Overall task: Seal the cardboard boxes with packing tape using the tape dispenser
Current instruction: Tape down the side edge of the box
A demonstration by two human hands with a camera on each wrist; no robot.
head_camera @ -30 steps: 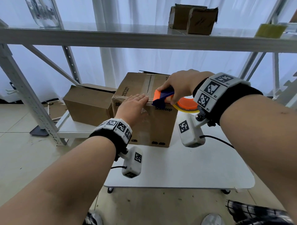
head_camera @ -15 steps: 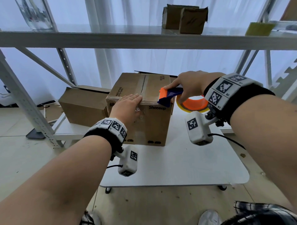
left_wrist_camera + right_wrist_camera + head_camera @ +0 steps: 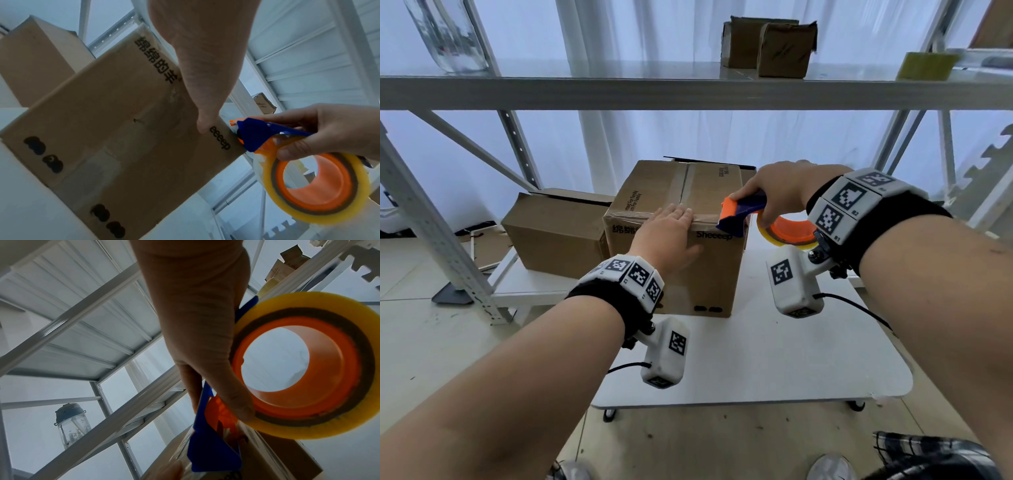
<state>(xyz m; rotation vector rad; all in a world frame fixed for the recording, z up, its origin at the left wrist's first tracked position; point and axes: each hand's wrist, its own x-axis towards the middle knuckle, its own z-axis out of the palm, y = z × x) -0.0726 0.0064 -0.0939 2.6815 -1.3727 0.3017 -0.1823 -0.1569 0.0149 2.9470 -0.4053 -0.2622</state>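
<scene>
We see matt brown cardboard box (image 3: 674, 240) under our fingers, glossy plastic tape dispenser (image 3: 743, 214) gripped, glossy yellowish tape roll (image 3: 320, 188) beside them.

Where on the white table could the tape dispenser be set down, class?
Bare room: the white table in front of the brown cardboard box, out to its near edge, and the strip right of the box. Crowded: the left, where a second cardboard box stands close beside the first.

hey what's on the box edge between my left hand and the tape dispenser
Only a short strip of clear tape along the box edge separates the left hand from the tape dispenser; the head view shows it.
</scene>
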